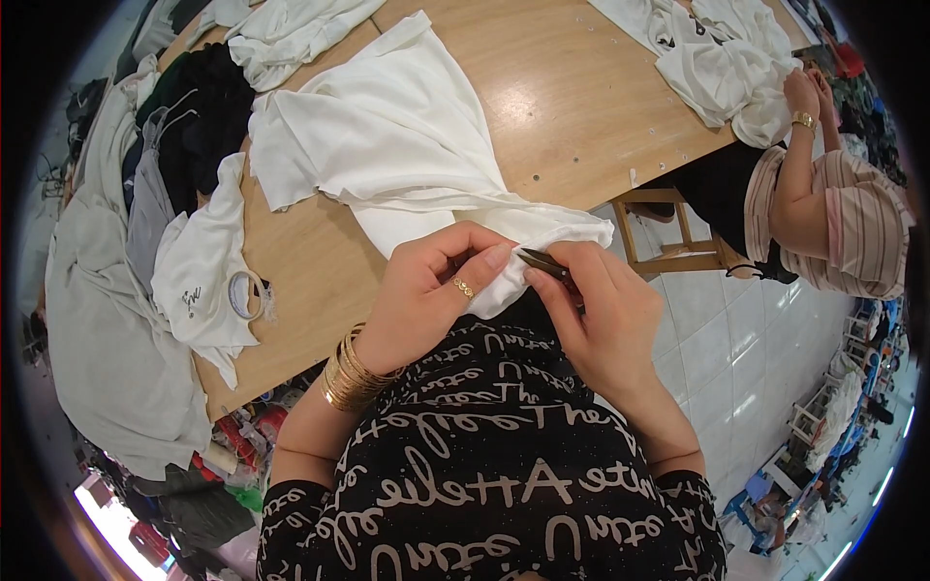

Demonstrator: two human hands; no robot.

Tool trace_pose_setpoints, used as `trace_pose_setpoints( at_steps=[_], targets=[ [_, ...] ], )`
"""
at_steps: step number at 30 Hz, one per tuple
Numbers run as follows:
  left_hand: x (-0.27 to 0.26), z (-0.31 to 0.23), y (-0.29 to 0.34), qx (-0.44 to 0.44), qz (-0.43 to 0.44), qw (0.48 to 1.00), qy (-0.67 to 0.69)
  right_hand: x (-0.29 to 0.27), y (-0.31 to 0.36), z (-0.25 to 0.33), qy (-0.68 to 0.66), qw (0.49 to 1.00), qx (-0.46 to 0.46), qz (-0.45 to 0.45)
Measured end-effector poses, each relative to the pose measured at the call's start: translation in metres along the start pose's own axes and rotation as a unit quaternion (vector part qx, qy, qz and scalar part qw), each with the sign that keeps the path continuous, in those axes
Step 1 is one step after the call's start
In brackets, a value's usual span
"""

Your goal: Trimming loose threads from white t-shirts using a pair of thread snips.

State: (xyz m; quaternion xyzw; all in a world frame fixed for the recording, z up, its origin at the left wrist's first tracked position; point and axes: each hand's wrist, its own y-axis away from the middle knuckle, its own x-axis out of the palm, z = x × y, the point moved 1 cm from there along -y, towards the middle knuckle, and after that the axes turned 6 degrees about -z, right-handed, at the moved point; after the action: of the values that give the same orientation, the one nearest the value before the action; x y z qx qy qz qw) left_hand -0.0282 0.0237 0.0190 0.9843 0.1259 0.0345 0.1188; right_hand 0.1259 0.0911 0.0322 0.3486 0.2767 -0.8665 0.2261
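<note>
"Two separate grips here; what's in each?"

"The left hand (431, 276) pinches a fold of the white garment (387, 126) between thumb and forefinger. The right hand (612, 310) is closed round small dark snips (547, 262), their tips beside the left thumb. The hands are close together; I can't tell whether the blades are parted."

"And the rest of the cloth?"

"Most of it is spread on the wooden table (552, 92), ahead of the hands and somewhat to the left. It narrows toward the near edge, where its end bunches up into the fingers, with a loose part just beyond the right knuckles."

"How would it handle?"

"Light, soft and limp, I'd judge, with little stiffness of its own. It probably slides easily over that smooth top. Creasing shouldn't hurt it, but a blade point could nick it."

"Where would you take hold?"

"At the gathered end, pinched flat right beside the snips' tips, so no stray fold slips between the blades. I'd leave the bulk resting on the table, so its weight doesn't drag over the near edge."
</note>
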Motion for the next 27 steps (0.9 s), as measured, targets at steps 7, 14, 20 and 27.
trace_pose_setpoints(
  at_steps=[7,14,20,27],
  targets=[
    [0.001,0.000,-0.002,-0.007,0.002,1.000,0.006,0.004,0.001,-0.002,-0.028,0.999,0.010,-0.012],
    [0.002,0.003,-0.002,-0.011,0.000,1.000,0.014,0.008,0.003,-0.004,-0.048,0.999,0.000,-0.024],
    [0.003,0.005,-0.001,0.005,-0.011,1.000,0.006,0.010,0.004,-0.004,-0.064,0.998,0.006,-0.024],
    [0.005,0.003,0.002,0.017,-0.016,0.999,-0.021,0.008,0.004,-0.005,-0.106,0.994,0.035,-0.003]
  ],
)
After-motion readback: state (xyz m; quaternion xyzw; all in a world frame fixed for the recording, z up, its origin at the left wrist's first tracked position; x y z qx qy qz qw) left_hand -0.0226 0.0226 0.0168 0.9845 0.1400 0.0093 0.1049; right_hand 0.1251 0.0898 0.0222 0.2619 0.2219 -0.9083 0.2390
